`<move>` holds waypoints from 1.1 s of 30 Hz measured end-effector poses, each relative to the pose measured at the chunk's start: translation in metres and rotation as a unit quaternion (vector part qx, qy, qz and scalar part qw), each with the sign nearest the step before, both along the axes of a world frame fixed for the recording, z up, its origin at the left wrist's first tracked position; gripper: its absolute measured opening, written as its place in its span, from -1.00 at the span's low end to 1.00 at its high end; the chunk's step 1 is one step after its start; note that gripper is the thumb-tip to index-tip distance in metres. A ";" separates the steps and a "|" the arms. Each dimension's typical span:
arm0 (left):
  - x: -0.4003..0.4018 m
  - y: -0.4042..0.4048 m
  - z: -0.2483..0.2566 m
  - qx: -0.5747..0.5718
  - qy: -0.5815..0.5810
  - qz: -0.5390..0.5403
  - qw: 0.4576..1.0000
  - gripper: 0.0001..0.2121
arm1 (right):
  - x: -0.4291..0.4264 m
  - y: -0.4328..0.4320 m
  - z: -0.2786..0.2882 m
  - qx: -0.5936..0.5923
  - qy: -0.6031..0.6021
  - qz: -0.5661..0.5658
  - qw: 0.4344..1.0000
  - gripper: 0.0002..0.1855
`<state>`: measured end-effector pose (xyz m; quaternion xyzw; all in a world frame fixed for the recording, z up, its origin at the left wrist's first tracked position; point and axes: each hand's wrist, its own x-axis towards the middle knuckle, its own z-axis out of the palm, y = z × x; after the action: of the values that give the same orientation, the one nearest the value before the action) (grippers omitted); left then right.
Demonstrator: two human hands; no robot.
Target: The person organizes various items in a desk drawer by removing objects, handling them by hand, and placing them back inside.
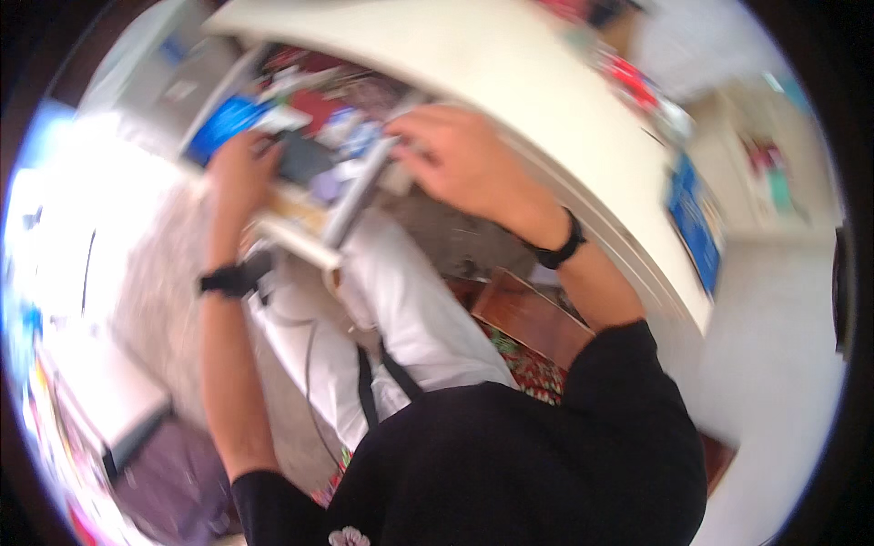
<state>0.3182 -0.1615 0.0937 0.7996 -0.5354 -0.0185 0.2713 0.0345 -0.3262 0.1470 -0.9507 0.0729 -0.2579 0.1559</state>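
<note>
An open drawer [298, 242] full of mixed small things is pulled out over my lap. My left hand [240, 170] reaches over its left part, fingers bent, right beside a dark grey flat item [305, 158]; blur hides whether they grip it. Next to that hand lies a bright blue plastic item [229, 124]. My right hand [454, 160] is at the far end of the drawer's grey right side wall [362, 194], with curled fingertips at its top edge. Whether they pinch something there is unclear. White and blue crumpled pieces [351, 130] lie between the hands.
A long cream tabletop [437, 51] runs above the drawer to the right, bearing a blue book or folder [693, 225] and a red-and-white item [631, 82]. Below stands a brown board or box [529, 315]. A thin cable [311, 368] hangs by my left leg.
</note>
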 end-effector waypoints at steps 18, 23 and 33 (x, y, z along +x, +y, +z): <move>-0.007 0.034 0.007 -0.178 0.055 0.129 0.974 -0.79 | -0.385 -0.095 0.044 -0.167 0.069 -0.472 0.863 -0.60; -0.080 0.065 0.004 -0.248 0.122 0.127 0.953 -0.81 | -0.374 -0.093 0.046 0.012 0.039 -0.470 0.882 -0.76; -0.286 0.066 -0.011 -0.172 0.595 -0.141 0.772 -0.62 | -0.160 0.070 0.039 0.224 0.051 -0.102 0.968 -0.84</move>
<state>0.0318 -0.0957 0.0823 0.4841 -0.3680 -0.4361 0.6634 -0.1253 -0.2566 0.1858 -0.8912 0.2329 -0.2002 0.3338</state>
